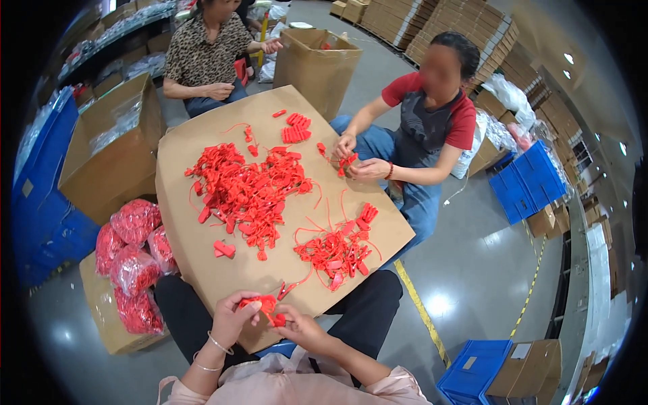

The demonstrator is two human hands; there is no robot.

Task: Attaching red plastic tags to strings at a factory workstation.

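Note:
At the near edge of the cardboard-topped table (pixel 233 283), my left hand (pixel 233 316) pinches a bunch of red corded plastic pieces (pixel 265 305). Close beside it, my right hand (pixel 302 329) has its fingers closed on the lower end of the same bunch. A thin red cord trails from near my hands toward a smaller heap of red corded pieces (pixel 334 255) at the right. Farther off lies a larger tangled heap of the same red pieces (pixel 250 189). One small red stack (pixel 224 250) sits apart on the left. The exact kind of piece is too small to tell.
A co-worker (pixel 432 115) at the right handles red pieces; another person (pixel 209 61) sits at the far left. Neat red rows (pixel 295 128) lie at the far side. Bagged red goods (pixel 135 263), a tall carton (pixel 317 67) and a blue crate (pixel 476 368) stand around the table.

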